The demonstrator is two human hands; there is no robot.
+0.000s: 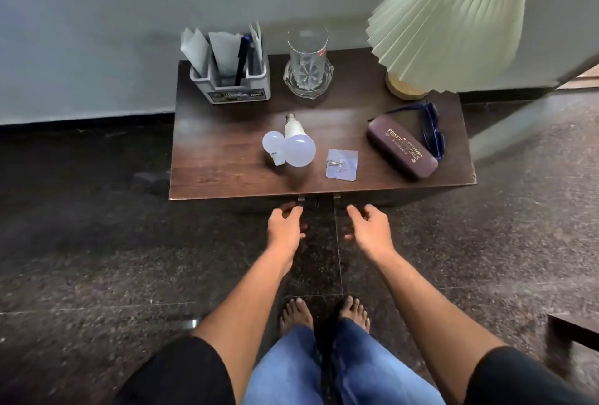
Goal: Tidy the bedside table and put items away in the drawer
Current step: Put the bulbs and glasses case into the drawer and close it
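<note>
The dark wooden bedside table (220,158) stands against the wall. On it lie a large white bulb (299,148) with a smaller bulb (273,145) beside it, a clear packet with a metal hook (342,164), a maroon glasses case (402,147) and blue sunglasses (432,132) behind the case. The drawer handle (319,199) shows just under the front edge, and the drawer looks closed. My left hand (287,226) and my right hand (369,228) hover below that edge, fingers apart and holding nothing.
At the back of the table stand a grey organiser (231,80) with papers and a pen, a glass on a glass dish (308,61), and a lamp (450,15) with a pleated shade. Dark stone floor surrounds the table. My bare feet (324,314) are close in front.
</note>
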